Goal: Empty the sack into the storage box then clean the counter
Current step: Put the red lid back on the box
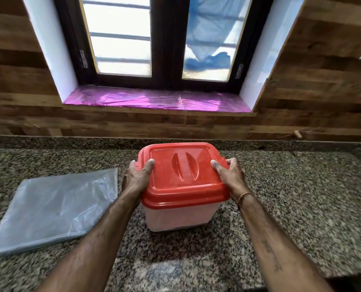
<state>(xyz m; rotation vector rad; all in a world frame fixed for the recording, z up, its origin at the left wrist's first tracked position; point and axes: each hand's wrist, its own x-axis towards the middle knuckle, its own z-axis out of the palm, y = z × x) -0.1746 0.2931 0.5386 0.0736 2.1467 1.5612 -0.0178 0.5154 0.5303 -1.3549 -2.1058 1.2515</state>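
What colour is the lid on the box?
Red, on the lid, clearest in the head view.

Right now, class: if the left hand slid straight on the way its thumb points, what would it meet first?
The left hand already grips the red lid; sliding right across it, it would likely meet the lid's raised ridges first.

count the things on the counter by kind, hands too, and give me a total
translucent white plastic storage box with its red plastic lid on: 1
flat clear grey plastic sack, left of the box on the speckled granite counter: 1
bare hands gripping the lid's sides: 2, left hand and right hand
total: 4
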